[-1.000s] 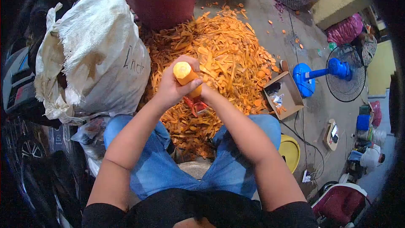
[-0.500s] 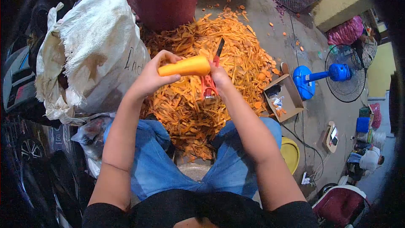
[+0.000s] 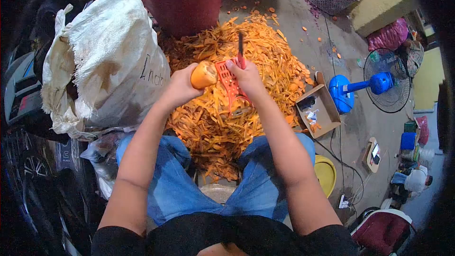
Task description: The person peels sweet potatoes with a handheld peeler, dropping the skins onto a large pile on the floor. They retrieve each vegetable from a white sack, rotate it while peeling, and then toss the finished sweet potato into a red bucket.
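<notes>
My left hand (image 3: 180, 86) is closed around a thick orange carrot (image 3: 204, 75), its blunt end turned up and toward the right. In my right hand (image 3: 249, 78) is a red peeler (image 3: 227, 80) with a slotted handle, its head pointing down toward me. A knife (image 3: 241, 47) with a dark blade also sticks up out of that hand, away from me. The carrot's end is close beside the peeler's handle. Below both hands spreads a large heap of orange peelings (image 3: 208, 123), lying on the floor between my knees.
A white woven sack (image 3: 113, 52) stands at the left, beside a big dark red tub (image 3: 185, 4). To the right are an open cardboard box (image 3: 327, 111), a blue fan (image 3: 381, 84), a yellow lid (image 3: 325, 173) and cables. A person (image 3: 414, 178) sits at far right.
The carrot has moved from lying crosswise between both hands to my left hand alone, its end now tipped up. My right hand has let go of it and shows more of the peeler.
</notes>
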A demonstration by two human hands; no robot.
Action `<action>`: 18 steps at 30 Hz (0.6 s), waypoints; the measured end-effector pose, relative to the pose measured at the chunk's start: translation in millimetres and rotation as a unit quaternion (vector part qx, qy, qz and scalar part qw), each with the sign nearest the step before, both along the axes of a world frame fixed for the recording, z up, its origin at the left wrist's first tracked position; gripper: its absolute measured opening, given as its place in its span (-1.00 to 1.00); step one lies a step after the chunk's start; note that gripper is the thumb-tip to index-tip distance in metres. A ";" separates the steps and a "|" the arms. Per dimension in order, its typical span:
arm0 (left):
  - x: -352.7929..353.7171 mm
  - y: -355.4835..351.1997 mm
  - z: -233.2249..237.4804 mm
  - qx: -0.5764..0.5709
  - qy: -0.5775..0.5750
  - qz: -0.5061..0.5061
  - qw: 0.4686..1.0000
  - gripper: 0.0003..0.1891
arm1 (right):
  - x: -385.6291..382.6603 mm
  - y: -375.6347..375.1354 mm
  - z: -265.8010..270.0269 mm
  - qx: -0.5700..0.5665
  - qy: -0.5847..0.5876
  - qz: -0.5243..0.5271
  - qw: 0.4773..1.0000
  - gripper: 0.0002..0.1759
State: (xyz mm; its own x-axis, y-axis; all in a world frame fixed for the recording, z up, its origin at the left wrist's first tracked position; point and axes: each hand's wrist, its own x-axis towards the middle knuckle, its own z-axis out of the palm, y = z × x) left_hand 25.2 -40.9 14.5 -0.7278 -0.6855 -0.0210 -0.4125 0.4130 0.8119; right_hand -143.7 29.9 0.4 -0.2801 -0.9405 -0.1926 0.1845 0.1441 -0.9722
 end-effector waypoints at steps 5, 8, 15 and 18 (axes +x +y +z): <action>-2.8 -2.7 4.8 -0.019 -0.004 0.094 0.995 -0.60 | 0.8 11.2 19.8 0.025 0.367 0.054 0.928 -0.81; -4.6 -1.1 7.3 -0.029 -0.014 0.120 0.992 -0.60 | 11.4 10.2 5.2 0.004 0.434 0.066 0.899 -0.78; -6.8 2.4 4.2 -0.007 0.015 0.125 0.992 -0.59 | 22.3 10.9 9.3 0.016 0.475 0.082 0.876 -0.86; -5.4 1.3 2.2 -0.049 0.003 0.115 0.992 -0.57 | 21.1 10.8 9.2 0.009 0.495 0.086 0.865 -0.86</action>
State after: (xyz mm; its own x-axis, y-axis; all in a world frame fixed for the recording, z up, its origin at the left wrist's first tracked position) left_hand 19.8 -39.6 16.7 -0.5525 -0.8315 0.0574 -0.4997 0.3856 0.7756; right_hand -122.6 40.6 9.5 -0.1722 -0.9840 0.0462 -0.7626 0.1035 -0.6386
